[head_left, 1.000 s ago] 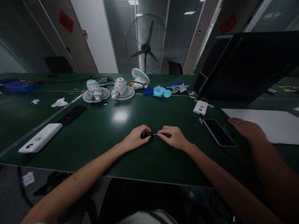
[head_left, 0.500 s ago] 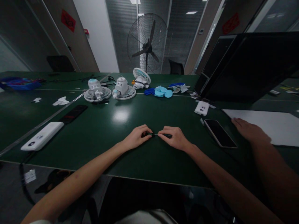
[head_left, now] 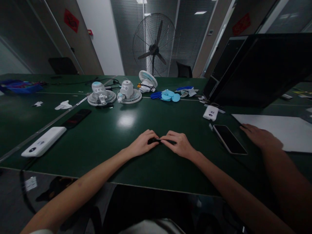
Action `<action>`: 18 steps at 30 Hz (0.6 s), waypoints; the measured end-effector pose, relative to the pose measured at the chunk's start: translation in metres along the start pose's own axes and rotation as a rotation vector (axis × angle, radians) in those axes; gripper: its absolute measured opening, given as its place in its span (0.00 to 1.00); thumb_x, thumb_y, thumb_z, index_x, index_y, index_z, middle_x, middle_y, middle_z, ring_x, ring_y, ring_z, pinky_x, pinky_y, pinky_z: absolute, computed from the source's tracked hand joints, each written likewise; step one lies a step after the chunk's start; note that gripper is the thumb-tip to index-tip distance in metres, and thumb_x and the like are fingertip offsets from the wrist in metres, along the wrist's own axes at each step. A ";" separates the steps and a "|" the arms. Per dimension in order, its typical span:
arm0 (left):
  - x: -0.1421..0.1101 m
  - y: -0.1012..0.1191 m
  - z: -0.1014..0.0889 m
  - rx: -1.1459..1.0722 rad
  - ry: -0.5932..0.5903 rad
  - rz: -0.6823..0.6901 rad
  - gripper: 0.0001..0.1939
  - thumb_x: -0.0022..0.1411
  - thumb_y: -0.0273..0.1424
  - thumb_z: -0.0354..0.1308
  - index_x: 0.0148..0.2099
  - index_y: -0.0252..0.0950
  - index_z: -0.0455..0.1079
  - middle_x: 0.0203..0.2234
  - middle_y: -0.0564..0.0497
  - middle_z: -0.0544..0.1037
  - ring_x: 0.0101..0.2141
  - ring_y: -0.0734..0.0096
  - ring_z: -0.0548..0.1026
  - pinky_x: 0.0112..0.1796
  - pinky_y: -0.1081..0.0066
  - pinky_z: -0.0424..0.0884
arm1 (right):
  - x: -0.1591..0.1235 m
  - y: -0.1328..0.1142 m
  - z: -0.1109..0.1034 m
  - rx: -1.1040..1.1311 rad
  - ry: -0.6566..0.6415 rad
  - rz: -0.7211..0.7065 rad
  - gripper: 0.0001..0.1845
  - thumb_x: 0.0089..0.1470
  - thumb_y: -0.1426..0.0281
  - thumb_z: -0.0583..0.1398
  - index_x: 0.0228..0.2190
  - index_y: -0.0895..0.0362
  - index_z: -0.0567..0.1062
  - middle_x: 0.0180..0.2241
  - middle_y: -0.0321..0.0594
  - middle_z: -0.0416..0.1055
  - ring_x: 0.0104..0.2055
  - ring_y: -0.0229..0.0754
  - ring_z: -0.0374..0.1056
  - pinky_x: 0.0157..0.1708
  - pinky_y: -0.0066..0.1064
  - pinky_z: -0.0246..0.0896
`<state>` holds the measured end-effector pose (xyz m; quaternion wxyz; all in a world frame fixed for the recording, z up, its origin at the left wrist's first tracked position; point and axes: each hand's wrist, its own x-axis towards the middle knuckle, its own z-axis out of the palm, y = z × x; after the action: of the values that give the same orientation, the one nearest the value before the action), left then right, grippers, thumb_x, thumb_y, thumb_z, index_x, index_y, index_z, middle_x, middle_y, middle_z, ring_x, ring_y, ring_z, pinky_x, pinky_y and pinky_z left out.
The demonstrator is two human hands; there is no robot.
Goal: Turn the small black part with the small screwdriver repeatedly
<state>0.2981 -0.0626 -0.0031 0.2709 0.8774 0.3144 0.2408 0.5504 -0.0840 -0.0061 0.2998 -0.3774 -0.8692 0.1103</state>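
My left hand [head_left: 143, 143] is closed in a pinch round a small dark piece [head_left: 151, 141], just above the green table. Opposite it, my right hand [head_left: 179, 143] pinches what looks like a small screwdriver [head_left: 172, 142] with a slim dark handle. The two pieces line up end to end, and the fingertips of both hands nearly meet. My fingers cover most of both pieces, so I cannot tell whether they are joined.
Three white fans [head_left: 129, 97] and light-blue fan blades [head_left: 170, 96] lie toward the back. A power bank [head_left: 44, 141] is on the left. At right are a phone [head_left: 229, 139], a white box [head_left: 211, 112], a black monitor [head_left: 265, 68] and another person's hand [head_left: 262, 136] on a white sheet [head_left: 294, 130].
My right hand has moved slightly left toward my left hand. The thin metal shaft that showed between them is now mostly covered. The view has shifted a little.
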 end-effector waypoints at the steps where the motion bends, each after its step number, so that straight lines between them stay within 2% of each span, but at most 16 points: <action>1: 0.001 0.000 0.000 0.014 0.008 0.013 0.10 0.70 0.36 0.58 0.50 0.38 0.74 0.44 0.45 0.75 0.46 0.61 0.72 0.49 0.61 0.68 | 0.001 -0.002 0.002 0.036 0.025 -0.002 0.13 0.68 0.63 0.59 0.50 0.51 0.80 0.41 0.41 0.76 0.37 0.41 0.72 0.35 0.33 0.67; 6: 0.001 -0.001 -0.001 0.057 0.006 0.035 0.10 0.70 0.35 0.58 0.50 0.38 0.74 0.47 0.45 0.74 0.50 0.60 0.70 0.54 0.59 0.66 | 0.000 0.001 -0.001 0.063 0.126 0.018 0.12 0.68 0.65 0.60 0.48 0.52 0.81 0.39 0.41 0.76 0.37 0.41 0.73 0.37 0.33 0.68; 12: -0.014 -0.001 -0.007 0.081 -0.054 0.038 0.13 0.74 0.35 0.53 0.54 0.41 0.74 0.51 0.44 0.73 0.52 0.60 0.70 0.56 0.57 0.65 | -0.007 0.010 -0.013 0.066 0.154 0.062 0.11 0.67 0.65 0.61 0.47 0.51 0.81 0.38 0.40 0.77 0.36 0.42 0.73 0.36 0.34 0.68; 15: -0.028 -0.017 -0.025 0.063 -0.066 0.001 0.14 0.75 0.35 0.49 0.56 0.41 0.73 0.51 0.45 0.73 0.53 0.61 0.71 0.56 0.60 0.66 | -0.008 0.012 -0.014 0.081 0.137 0.087 0.11 0.67 0.65 0.61 0.47 0.51 0.81 0.39 0.40 0.77 0.36 0.41 0.73 0.36 0.34 0.69; 18: -0.047 -0.055 -0.062 0.104 -0.007 -0.099 0.15 0.74 0.36 0.49 0.54 0.39 0.74 0.50 0.44 0.73 0.50 0.61 0.72 0.54 0.61 0.68 | -0.008 0.012 -0.015 0.104 0.117 0.089 0.11 0.68 0.66 0.60 0.47 0.52 0.81 0.40 0.40 0.77 0.36 0.41 0.73 0.37 0.34 0.70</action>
<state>0.2053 -0.0385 -0.0040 0.2376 0.8745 0.3685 0.2074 0.5709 -0.0818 -0.0032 0.3643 -0.4054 -0.8256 0.1463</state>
